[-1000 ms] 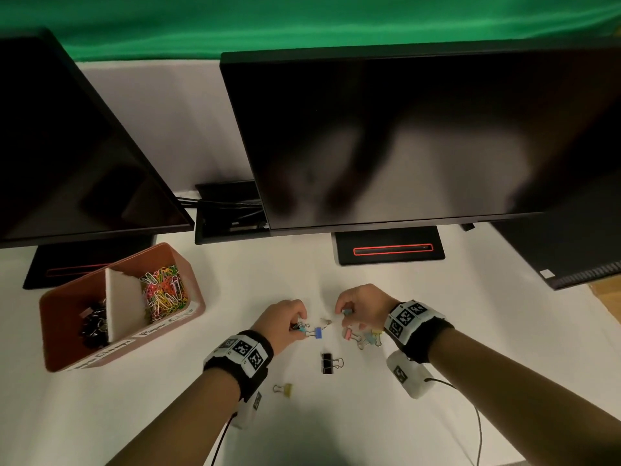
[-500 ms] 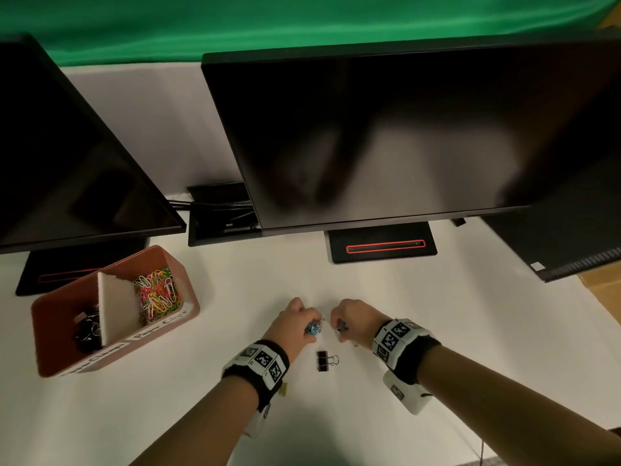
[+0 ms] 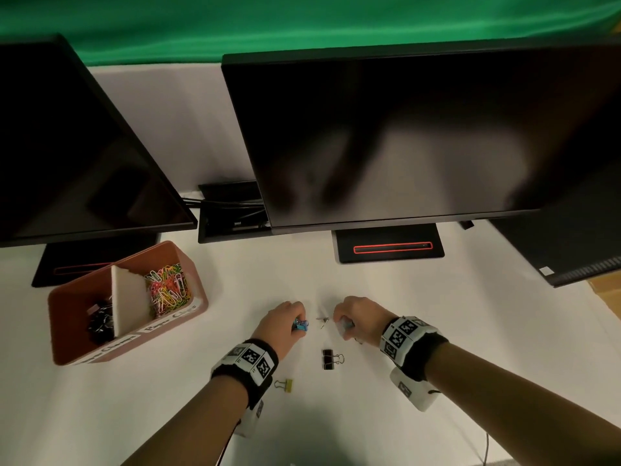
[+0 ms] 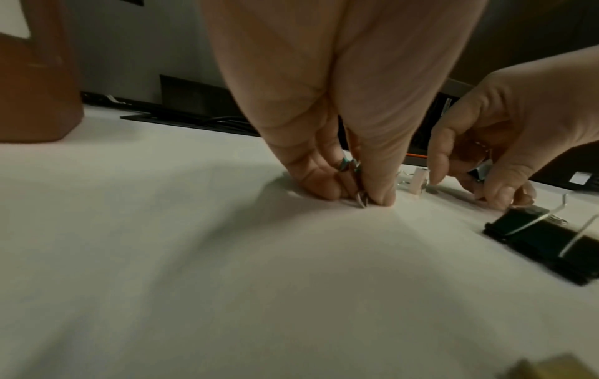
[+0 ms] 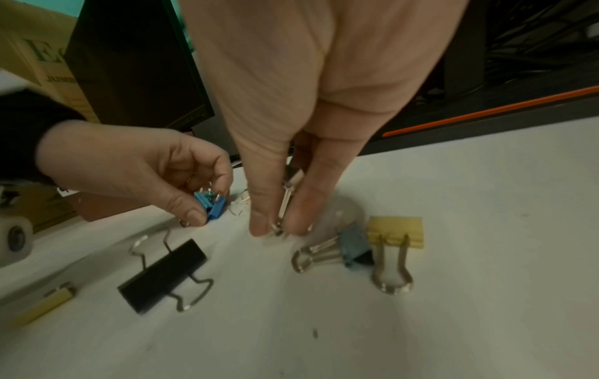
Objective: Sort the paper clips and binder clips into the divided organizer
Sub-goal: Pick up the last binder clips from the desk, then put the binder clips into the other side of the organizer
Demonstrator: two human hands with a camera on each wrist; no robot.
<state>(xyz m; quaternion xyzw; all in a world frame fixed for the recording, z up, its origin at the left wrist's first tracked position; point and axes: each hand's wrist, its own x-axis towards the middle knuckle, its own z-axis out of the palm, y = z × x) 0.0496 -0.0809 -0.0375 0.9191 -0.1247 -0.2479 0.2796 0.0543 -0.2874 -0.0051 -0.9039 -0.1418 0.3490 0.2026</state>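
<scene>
The reddish divided organizer (image 3: 198,299) sits at the left, with black binder clips (image 3: 100,322) in its left half and coloured paper clips (image 3: 168,289) in its right half. My left hand (image 3: 299,326) (image 4: 359,200) pinches small blue binder clips (image 5: 210,207) against the table. A short gap to its right, my right hand (image 3: 342,327) (image 5: 278,230) pinches a small pale clip with a silver handle (image 5: 287,202). A tiny clip (image 3: 323,320) lies between the hands. A black binder clip (image 3: 331,359) (image 5: 162,277), a teal one (image 5: 351,247) and a yellow one (image 5: 395,230) lie loose.
Another yellow binder clip (image 3: 285,385) lies by my left wrist. Two dark monitors (image 3: 403,136) overhang the back of the white table (image 3: 470,314), their stands (image 3: 389,247) behind the hands. A cable tray (image 3: 232,213) sits between them.
The blue clip that lay beside my left hand is now in its fingers. Both hands came together half a second ago and now stand slightly apart again.
</scene>
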